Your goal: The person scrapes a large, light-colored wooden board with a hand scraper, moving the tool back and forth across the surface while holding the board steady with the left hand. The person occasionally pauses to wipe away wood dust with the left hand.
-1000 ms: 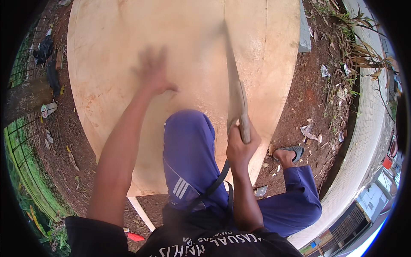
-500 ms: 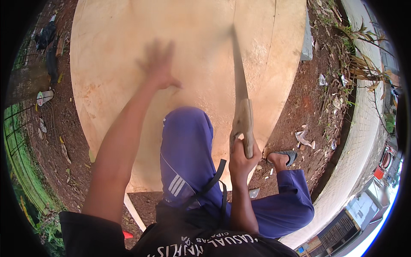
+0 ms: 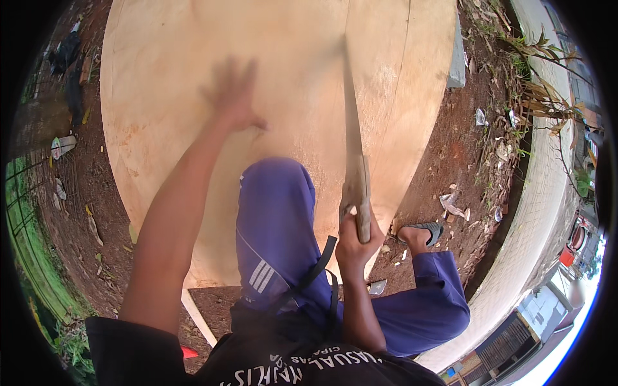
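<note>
My right hand (image 3: 358,243) is wrapped round the wooden handle of a hand saw (image 3: 353,122). The blade points away from me along a line on a large plywood sheet (image 3: 174,116), and its far end meets a blurred patch of the board. My left hand (image 3: 233,96) lies on the sheet left of the saw with fingers spread, slightly blurred. My knee (image 3: 277,186), in purple trousers, presses on the near part of the board between my arms.
Brown soil (image 3: 444,167) with scraps of litter lies on both sides. A pale low wall (image 3: 547,174) runs along the right, with a dry leafy plant (image 3: 547,90) hanging over it. A grey block (image 3: 457,61) shows beside the board's right edge. A plastic cup (image 3: 63,147) lies at left.
My right hand and the saw have drawn back slightly toward me. The whole view has shifted a little left. My left hand keeps its place on the board.
</note>
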### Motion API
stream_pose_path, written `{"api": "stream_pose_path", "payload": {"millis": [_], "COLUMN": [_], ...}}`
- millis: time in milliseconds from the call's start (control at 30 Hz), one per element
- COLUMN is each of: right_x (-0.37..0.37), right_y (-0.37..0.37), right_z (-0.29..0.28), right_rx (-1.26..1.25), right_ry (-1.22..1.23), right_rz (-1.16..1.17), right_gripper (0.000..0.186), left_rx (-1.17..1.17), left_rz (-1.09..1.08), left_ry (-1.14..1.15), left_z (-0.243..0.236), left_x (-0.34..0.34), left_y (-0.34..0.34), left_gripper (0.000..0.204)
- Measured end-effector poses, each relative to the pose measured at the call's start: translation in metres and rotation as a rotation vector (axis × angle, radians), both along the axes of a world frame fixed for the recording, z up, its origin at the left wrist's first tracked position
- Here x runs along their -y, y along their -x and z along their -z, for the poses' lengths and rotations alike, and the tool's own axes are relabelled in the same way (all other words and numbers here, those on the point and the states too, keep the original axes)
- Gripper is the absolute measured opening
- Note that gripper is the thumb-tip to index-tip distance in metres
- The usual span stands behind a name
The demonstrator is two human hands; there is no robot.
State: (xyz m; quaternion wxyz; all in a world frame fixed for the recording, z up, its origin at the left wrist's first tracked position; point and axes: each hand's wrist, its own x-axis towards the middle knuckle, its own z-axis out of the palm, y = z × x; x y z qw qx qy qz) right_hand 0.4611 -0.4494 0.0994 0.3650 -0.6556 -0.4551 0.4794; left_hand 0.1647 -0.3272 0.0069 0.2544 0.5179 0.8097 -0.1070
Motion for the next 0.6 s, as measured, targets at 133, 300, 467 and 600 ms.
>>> {"api": "stream_pose_path", "payload": {"millis": [133,300,467,600], "right_x": [-0.205,-0.082,0.027,-0.126], "right_y": [0.063,0.044,-0.025,0.039], "right_z": [0.051,0.034,0.007,0.056], "right_rx": [-0.045,-0.015,0.028,-0.087], "right_ry": [-0.138,-0.128,-0.087,-0.1], "right_rz": [0.009,0.017,-0.091,-0.02], "right_gripper": [0.023,0.032,0.05,0.028], "left_rx": [0.002,-0.013,-0.03,-0.016], "left_rz": [0.06,0.016,0.014,0.037], "left_ry": [-0.06,-0.007,-0.013,-0.018], "left_z": [-0.008,0.001,-0.001,-0.001], "left_x": [-0.026,-0.002,-0.005,-0.01], "left_y": [-0.017,0.0,-0.002,-0.011], "left_gripper": [0.157,0.159,0.16,0.16]}}
